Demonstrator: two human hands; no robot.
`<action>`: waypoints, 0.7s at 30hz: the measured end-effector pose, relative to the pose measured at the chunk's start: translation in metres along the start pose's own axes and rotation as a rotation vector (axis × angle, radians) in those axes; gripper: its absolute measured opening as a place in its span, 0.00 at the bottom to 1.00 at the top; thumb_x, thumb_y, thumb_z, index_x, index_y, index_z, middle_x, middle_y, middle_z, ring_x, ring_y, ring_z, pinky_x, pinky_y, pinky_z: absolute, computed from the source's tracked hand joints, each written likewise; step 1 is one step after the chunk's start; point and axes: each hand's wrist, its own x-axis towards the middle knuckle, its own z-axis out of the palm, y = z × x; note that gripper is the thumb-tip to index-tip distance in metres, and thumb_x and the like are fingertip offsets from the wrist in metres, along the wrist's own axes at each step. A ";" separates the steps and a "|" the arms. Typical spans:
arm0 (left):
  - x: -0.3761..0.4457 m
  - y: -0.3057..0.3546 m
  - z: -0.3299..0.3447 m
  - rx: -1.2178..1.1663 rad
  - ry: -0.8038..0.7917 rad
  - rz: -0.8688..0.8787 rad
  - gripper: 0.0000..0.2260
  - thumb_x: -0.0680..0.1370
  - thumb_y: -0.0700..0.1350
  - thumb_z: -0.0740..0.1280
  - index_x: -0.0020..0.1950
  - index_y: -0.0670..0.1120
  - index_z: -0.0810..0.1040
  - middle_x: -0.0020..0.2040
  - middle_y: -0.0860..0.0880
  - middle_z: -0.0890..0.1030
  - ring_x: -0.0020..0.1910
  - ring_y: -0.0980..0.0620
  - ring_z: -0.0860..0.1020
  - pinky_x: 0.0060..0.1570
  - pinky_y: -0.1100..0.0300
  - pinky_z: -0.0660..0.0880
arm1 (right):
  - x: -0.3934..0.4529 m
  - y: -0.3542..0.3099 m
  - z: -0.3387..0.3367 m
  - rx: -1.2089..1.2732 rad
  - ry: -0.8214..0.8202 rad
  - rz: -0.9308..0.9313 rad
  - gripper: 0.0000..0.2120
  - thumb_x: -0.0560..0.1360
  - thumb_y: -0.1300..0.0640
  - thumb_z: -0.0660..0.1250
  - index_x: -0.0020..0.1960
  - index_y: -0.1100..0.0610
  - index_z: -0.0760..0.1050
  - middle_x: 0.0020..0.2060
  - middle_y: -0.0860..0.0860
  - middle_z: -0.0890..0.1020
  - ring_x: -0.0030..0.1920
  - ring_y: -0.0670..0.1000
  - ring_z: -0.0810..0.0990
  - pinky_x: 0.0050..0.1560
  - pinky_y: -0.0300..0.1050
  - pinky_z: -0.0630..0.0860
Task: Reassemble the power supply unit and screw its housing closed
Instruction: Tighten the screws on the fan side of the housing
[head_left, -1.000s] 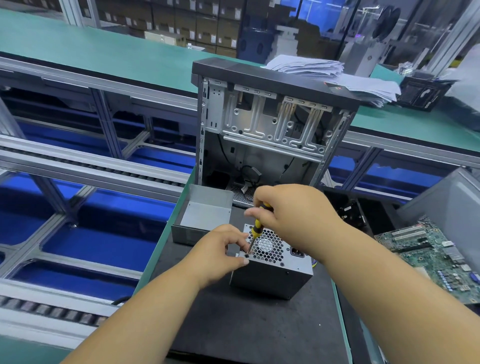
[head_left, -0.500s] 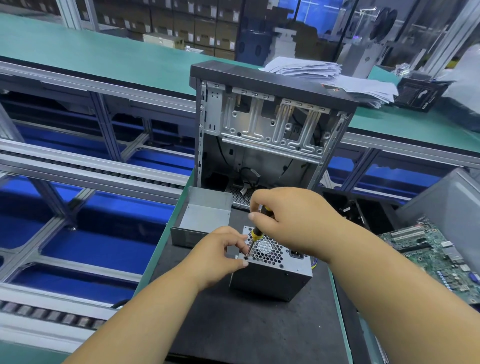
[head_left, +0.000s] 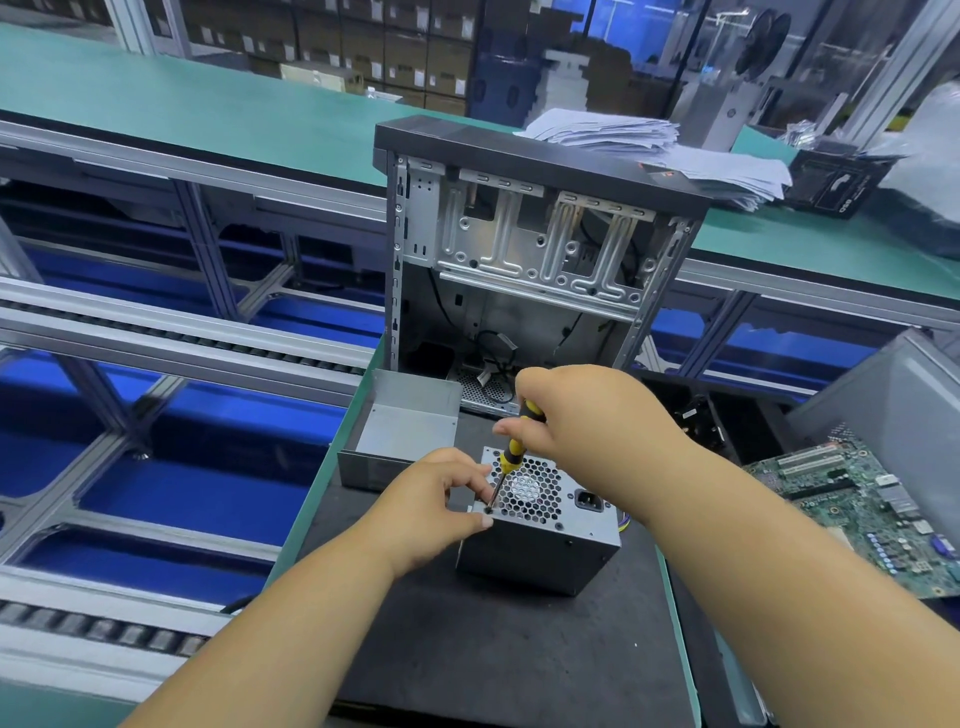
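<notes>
My right hand (head_left: 587, 415) is curled round the handle of the screwdriver (head_left: 514, 449), a yellow and black one, gripping it from above with the fingers closed tight on it. The shaft slants down and to the left, and its tip sits at the near left corner of the top face of the PSU (head_left: 540, 540). My left hand (head_left: 434, 506) rests against that same corner, thumb and fingers bent and pinching the housing edge right beside the tip; I cannot tell whether a screw is under it.

The PSU stands on the black mat (head_left: 493, 649), a grey box with its honeycomb fan grille (head_left: 530, 491) facing up and a black power socket (head_left: 587, 501) just right of the grille. Some coloured wires (head_left: 623, 519) show at its far right side.

Just behind and left of the PSU lies an open grey metal cover (head_left: 402, 434), empty side up. Behind that stands an open PC case (head_left: 524, 249), upright, its bare drive cage facing me. To the right, apart from the mat, a green motherboard (head_left: 872, 514) lies flat. A stack of papers (head_left: 665, 150) sits on the green bench (head_left: 208, 104) beyond the case.
</notes>
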 end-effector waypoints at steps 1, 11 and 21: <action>0.000 0.000 0.000 -0.002 0.001 0.003 0.09 0.69 0.42 0.78 0.41 0.55 0.83 0.52 0.62 0.78 0.55 0.71 0.75 0.46 0.76 0.66 | 0.000 0.000 0.000 -0.031 -0.005 0.019 0.20 0.79 0.37 0.58 0.42 0.53 0.64 0.30 0.47 0.68 0.34 0.52 0.69 0.31 0.46 0.60; 0.000 0.001 0.000 0.005 0.001 -0.008 0.09 0.69 0.43 0.78 0.42 0.57 0.83 0.51 0.68 0.75 0.50 0.72 0.74 0.46 0.74 0.66 | -0.005 -0.003 -0.002 0.218 -0.013 -0.074 0.05 0.80 0.49 0.62 0.50 0.50 0.70 0.42 0.44 0.75 0.43 0.50 0.74 0.41 0.48 0.71; -0.001 0.005 -0.001 0.021 -0.019 -0.017 0.08 0.69 0.43 0.78 0.42 0.55 0.84 0.50 0.68 0.75 0.45 0.73 0.73 0.44 0.73 0.66 | -0.002 -0.001 0.002 0.231 0.022 -0.070 0.10 0.79 0.46 0.64 0.48 0.53 0.72 0.40 0.48 0.77 0.43 0.51 0.76 0.42 0.48 0.74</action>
